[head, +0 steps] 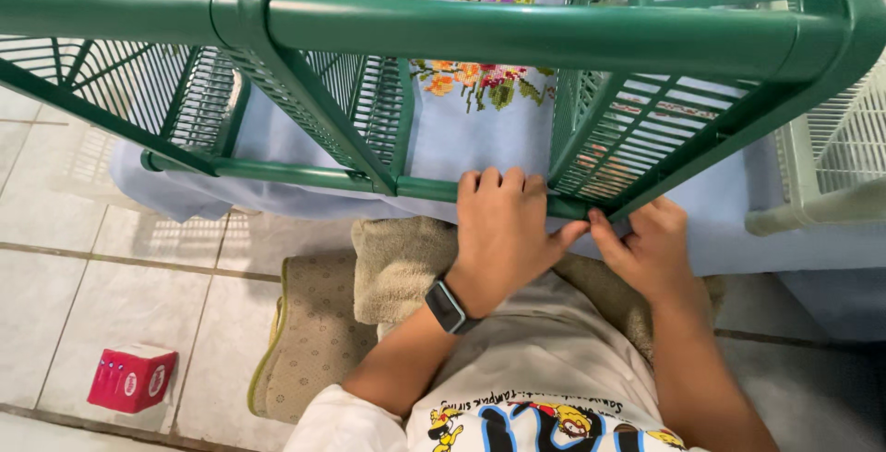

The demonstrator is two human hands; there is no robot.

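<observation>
Down on the tiled floor (111, 267), near the lower left corner of the view, sits a small red box (132, 377). It is roughly cube-shaped, with white oval labels on its near faces, and it stands well apart from everything else. Just right of it lies a beige mat (309, 341) with a green edge, and a folded tan towel (397, 263) rests on the mat's far end.

Beyond the towel, a pale blue cloth (480, 138) embroidered with orange, pink and green flowers covers the floor. On this cloth lies a green plastic rack (517, 32), tipped on its side, its slatted shelves standing upright and its round poles running across the view. At the right edge a white plastic rack (835, 166) of the same kind lies beside it.

The person's left hand (503, 230) rests palm down over the rack's nearest lower pole, fingers curled together on top of the bar and thumb stretched right toward the corner joint. A dark watch (449, 305) sits on that wrist. The right hand (646, 244) comes in from the right, its thumb and forefinger pressed together at the same joint, where the pole meets a shelf corner; the other fingers are bent inward. Both forearms reach forward over the person's white printed shirt (544, 397).
</observation>
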